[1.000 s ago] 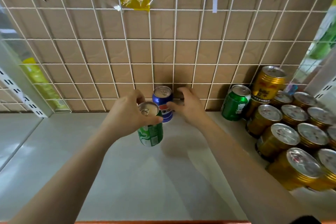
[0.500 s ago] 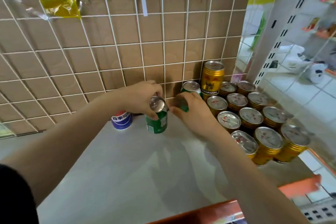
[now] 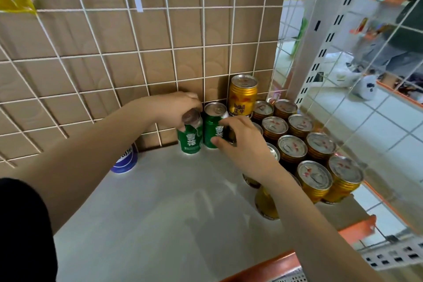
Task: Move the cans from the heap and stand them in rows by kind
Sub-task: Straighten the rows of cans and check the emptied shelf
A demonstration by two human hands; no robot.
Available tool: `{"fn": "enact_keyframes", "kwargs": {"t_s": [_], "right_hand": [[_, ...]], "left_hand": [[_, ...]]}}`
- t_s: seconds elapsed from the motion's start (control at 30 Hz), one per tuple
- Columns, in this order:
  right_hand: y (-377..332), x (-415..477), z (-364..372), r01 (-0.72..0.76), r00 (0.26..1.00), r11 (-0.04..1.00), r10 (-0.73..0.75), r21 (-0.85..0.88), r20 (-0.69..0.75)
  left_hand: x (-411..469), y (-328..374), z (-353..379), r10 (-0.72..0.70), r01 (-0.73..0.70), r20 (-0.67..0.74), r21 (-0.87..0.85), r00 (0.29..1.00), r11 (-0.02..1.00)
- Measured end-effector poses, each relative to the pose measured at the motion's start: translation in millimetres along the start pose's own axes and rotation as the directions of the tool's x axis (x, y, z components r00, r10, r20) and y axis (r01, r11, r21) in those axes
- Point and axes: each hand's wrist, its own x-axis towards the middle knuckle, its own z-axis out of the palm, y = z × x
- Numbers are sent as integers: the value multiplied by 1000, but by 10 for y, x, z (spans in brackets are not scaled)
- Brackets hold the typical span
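Pale grey laminate made up the bare shelf board (image 3: 160,213) nearest the viewer, with both forearms reaching across it toward twelve o'clock. At about three o'clock stood the gold-coloured metal energy-drink cans (image 3: 314,176), upright in tight rows, one taller-standing gold can (image 3: 243,96) perched at the back of the group. Further in, the right hand (image 3: 242,144) was curled around the near side of an upright green aluminium soda can (image 3: 211,126), thumb low against its label and fingers on its far right side, a loose wrap rather than a hard pinch. Just to its nine o'clock, the left hand (image 3: 174,106) gripped the top rim of a second green aluminium can (image 3: 191,137) from above, fingers closed over the lid. That can's long axis was nearly vertical, tilted slightly, and its base seemed at or just above the board; I could not tell whether it had fully landed. The two green cans were just beside each other, possibly touching, so the coming move likely turned on seating the left one flush at the right one's nine o'clock. Out at roughly ten o'clock a blue-and-white soda can (image 3: 124,160) stood apart, half hidden behind the left forearm. Farthest back rose the brown cardboard panel behind a white wire grid (image 3: 160,52).
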Motion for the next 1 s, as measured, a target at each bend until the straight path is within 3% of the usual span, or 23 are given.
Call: {"fn": "enact_keyframes", "kwargs": {"t_s": [0.13,0.23,0.33,0.63,0.8,1.0], "right_hand": [[17,-19,49,44,999,990,-43,-135,4],[25,-57,138,118,993,924,-112,-363,37],[28,-99,223,163,987,880,-148,-447,69],[-10,-232,338,263,962,880,-212,-395,169],[19,-333,418,316,946,883,-263,-347,191],[-110,-593,470,304,937,894,-217,-330,274]], "left_hand": [[-24,16,65,-71,70,-20,-57,997,996],[-82,119,168,-134,131,-77,-47,988,990],[-124,196,274,-219,211,-174,-61,960,976],[-150,340,414,-402,365,-320,-171,858,915],[-270,380,559,-427,383,-354,-190,832,904],[-725,617,608,-507,425,-406,-278,761,861]]}}
